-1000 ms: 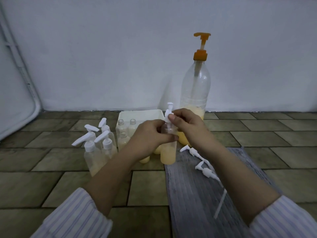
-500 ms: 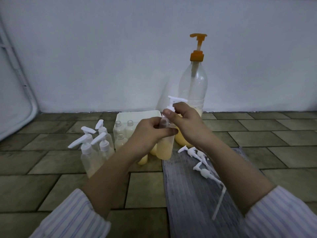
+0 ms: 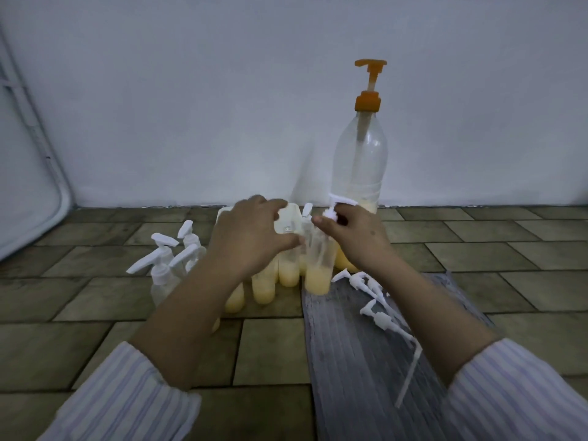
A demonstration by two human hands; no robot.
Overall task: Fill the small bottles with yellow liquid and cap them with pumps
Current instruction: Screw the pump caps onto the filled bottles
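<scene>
Your right hand (image 3: 356, 240) pinched the white pump (image 3: 334, 209) seated on the small bottle (image 3: 318, 265), which stood part-filled with yellow liquid at the grey mat's (image 3: 359, 361) far edge. Your left hand (image 3: 251, 240) hovered spread and released beside it. Loose pumps (image 3: 366, 283) lay on the mat.

a grey striped mat (image 3: 356, 361) lies on the tiled floor (image 3: 95, 329).
</scene>
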